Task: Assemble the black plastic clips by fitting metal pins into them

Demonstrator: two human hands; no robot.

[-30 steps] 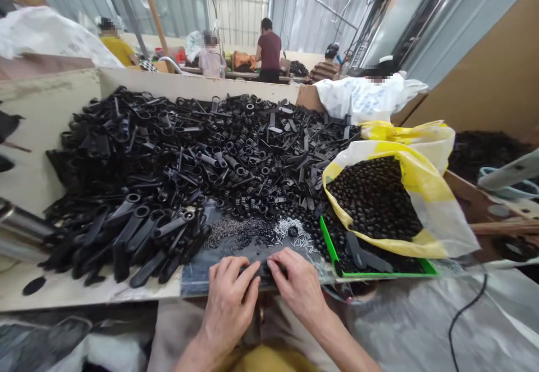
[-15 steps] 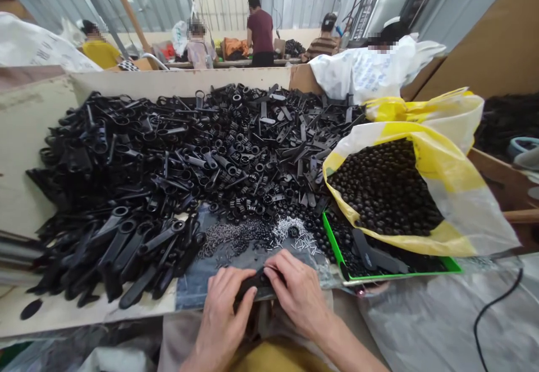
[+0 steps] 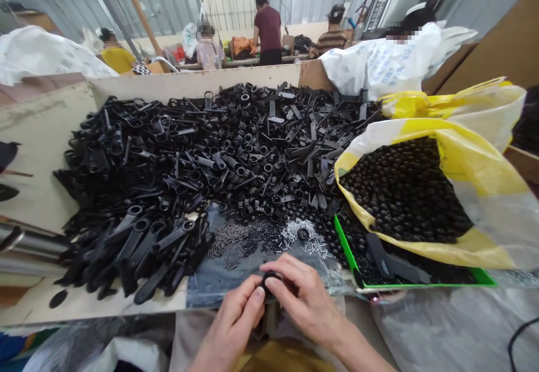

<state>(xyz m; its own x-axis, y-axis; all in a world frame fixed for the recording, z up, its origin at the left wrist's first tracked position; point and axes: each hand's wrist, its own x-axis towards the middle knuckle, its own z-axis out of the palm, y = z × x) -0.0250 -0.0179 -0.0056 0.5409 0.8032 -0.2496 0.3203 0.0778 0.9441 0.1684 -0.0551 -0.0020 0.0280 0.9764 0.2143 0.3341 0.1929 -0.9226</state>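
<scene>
Our left hand [image 3: 236, 318] and right hand [image 3: 305, 299] grip a small black plastic part [image 3: 269, 282] closed between their fingers [image 3: 278, 273], at six o'clock, below a heap of black plastic fittings [image 3: 210, 153] on the pale worktop [image 3: 37, 203].

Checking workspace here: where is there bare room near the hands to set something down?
The denim mat is free between the black plastic levers and the left hand. Cream board shows left of the black parts pile, which is crowded, as is the green tray.
</scene>
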